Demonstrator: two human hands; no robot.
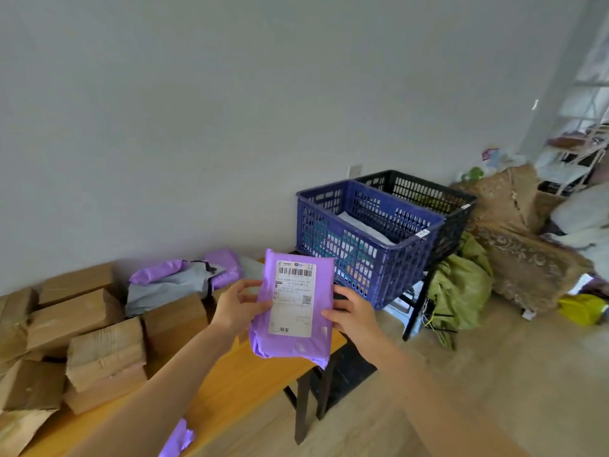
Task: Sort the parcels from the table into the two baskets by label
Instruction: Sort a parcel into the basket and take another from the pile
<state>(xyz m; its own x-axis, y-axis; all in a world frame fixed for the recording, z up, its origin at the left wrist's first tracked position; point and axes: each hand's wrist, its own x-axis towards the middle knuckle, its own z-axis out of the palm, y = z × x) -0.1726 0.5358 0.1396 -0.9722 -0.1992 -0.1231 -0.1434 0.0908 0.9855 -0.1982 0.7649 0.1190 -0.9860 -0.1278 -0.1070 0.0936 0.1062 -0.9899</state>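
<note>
Right above the table's [250, 367] near corner, a purple parcel [291, 344] is held up in the air, label [292, 298] facing the camera. The left hand [238, 303] pinches its left edge, thumb on the front, and the right hand [352, 313] grips the right edge the same way, so both hands are closed on it.

Looks like the read-the-label step to me: parcel's picked up but not headed to either basket yet. The label text is too small for me to make out, so no clue which basket it belongs in. Next move would be deciding that, then swinging it up and right of the table to drop it in.

The blue basket [369, 258] sits just past the table's far right end, already with a pale bag inside, and the black basket [454, 206] is touching it on the far side. Reaching the black one means going over the blue one, so a lazy toss could land in the wrong bin.

Plenty left on the table: brown boxes [99, 351] stacked across the left part, more purple and grey bags [171, 285] at the back by the wall. A green sack [461, 288] and other clutter sit on the floor right of the baskets, out of the way.
</note>
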